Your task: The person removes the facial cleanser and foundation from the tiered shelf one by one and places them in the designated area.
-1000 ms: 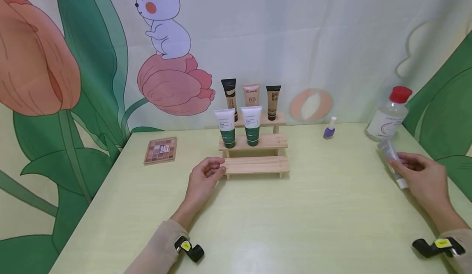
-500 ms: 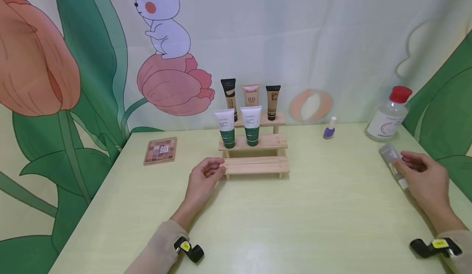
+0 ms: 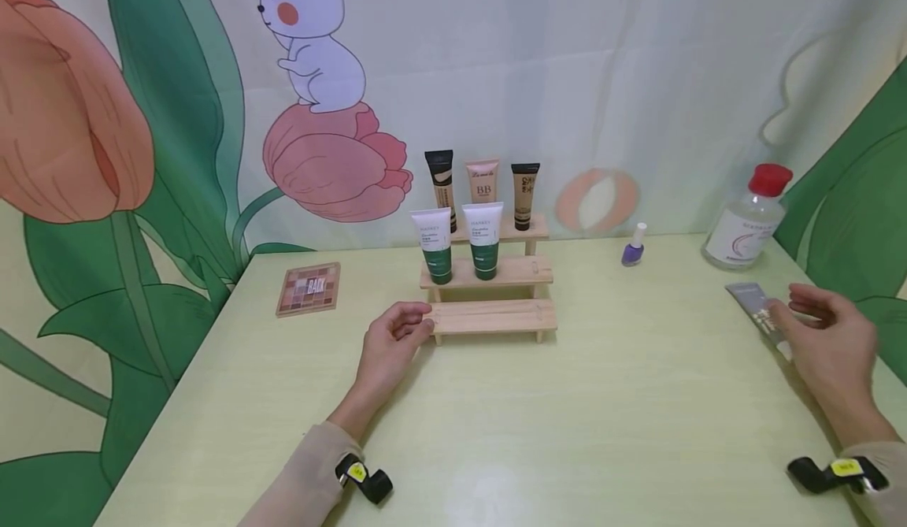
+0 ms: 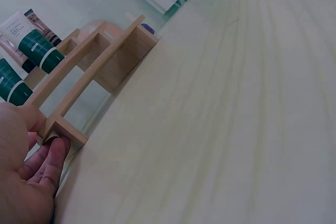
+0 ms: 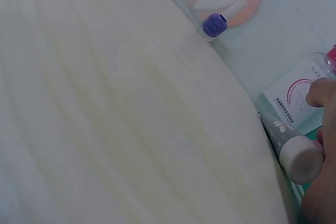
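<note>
My left hand [image 3: 390, 346] pinches the left end of the lowest step of a wooden stand [image 3: 492, 317]; in the left wrist view its fingers [image 4: 52, 163] curl under that end. On the middle step stand two white-and-green tubes [image 3: 485, 242], and behind them on the top step are a black-capped tube [image 3: 442, 184], a pink BB tube [image 3: 483, 182] and a gold-and-black tube [image 3: 523, 196]. A grey tube [image 3: 757, 313] lies on the table at the right. Beside it is my right hand [image 3: 829, 346], fingers relaxed, with the thumb near the tube; whether they touch is unclear.
A purple nail polish bottle [image 3: 633, 248] stands near the table's back edge. Behind the grey tube is a clear bottle with a red cap [image 3: 744, 220]. At the back left lies a flat palette [image 3: 309, 289]. A printed curtain [image 3: 482, 62] hangs behind the table.
The grey tube has gone from my right hand's grip to lying on the table, and that hand has loosened and shifted slightly right. My left hand has stayed on the stand.
</note>
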{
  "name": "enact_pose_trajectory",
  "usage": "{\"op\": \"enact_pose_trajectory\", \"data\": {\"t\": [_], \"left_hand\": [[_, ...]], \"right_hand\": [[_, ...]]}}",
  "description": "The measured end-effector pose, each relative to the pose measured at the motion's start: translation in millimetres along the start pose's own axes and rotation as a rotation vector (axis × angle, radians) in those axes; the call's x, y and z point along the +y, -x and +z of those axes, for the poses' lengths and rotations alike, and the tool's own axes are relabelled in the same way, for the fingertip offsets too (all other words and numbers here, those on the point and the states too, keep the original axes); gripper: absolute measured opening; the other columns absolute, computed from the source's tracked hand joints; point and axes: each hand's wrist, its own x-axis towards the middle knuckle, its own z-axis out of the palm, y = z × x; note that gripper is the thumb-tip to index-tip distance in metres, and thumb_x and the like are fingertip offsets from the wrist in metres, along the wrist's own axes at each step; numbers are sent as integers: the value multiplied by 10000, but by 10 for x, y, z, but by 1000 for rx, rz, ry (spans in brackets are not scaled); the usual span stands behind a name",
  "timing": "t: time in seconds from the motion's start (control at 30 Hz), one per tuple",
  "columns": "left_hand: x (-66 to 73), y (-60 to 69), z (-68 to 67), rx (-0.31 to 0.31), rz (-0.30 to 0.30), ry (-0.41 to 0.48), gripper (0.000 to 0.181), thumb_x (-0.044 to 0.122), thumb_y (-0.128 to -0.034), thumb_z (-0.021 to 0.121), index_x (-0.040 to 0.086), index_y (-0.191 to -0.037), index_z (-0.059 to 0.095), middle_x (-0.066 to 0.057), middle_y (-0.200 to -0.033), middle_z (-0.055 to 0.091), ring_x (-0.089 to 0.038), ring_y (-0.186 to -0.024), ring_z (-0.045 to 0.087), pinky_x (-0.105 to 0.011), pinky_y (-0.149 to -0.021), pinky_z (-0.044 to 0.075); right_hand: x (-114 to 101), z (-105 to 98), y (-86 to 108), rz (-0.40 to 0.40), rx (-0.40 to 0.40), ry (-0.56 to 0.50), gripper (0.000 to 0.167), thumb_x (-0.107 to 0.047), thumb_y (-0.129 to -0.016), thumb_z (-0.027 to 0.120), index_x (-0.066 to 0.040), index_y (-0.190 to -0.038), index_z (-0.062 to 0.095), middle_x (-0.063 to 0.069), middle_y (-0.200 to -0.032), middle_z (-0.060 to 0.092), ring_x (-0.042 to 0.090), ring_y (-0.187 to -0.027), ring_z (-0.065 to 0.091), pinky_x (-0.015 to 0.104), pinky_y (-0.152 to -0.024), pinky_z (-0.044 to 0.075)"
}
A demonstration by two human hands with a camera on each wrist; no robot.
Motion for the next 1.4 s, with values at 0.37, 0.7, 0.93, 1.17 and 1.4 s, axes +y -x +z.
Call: {"op": "enact_pose_trajectory", "data": {"t": [0.37, 0.7, 0.93, 1.17, 1.4], "left_hand": [[0, 7, -18, 3, 3, 2, 221, 105, -1052, 784, 80, -1272, 782, -134, -1180, 759, -181, -1026, 702, -153, -869, 560], [-2, 6, -17, 5, 3, -15, 211, 122, -1053, 789, 95, -1262, 784, -124, -1139, 757, -191, -1011, 708, -156, -848, 559], [-1, 5, -15, 13, 4, -1, 218, 102, -1046, 793, 82, -1263, 782, -130, -1143, 764, -192, -1018, 710, -151, -855, 562], [1, -5, 6, -5, 17, 25, 212, 99, -1049, 788, 76, -1260, 780, -141, -1144, 768, -159, -992, 713, -158, -843, 567], [8, 2, 10, -3, 13, 29, 201, 99, -1055, 780, 79, -1255, 780, -141, -1124, 768, -163, -977, 709, -164, -820, 564]], "right_hand": [[-371, 128, 193, -204, 154, -65, 482, -201, -988, 820, -152, -1457, 719, -291, -1215, 574, -118, -1059, 566, 117, -930, 430], [-991, 527, 277, -269, 2, -351, 490, 9, -956, 810, -10, -1426, 675, -36, -1271, 705, 115, -1134, 713, 100, -908, 560], [-1422, 1022, 422, -415, -141, -484, 461, 54, -950, 819, 36, -1386, 671, -19, -1216, 691, 187, -1086, 701, 182, -963, 577], [-1740, 1450, 616, -499, -306, -574, 404, 36, -957, 819, 20, -1338, 683, 14, -1207, 698, 251, -1103, 695, 223, -987, 564], [-1979, 1770, 732, -486, -478, -575, 436, 2, -998, 806, 31, -1412, 671, 226, -1357, 716, 279, -1200, 719, 288, -1081, 571]]}}
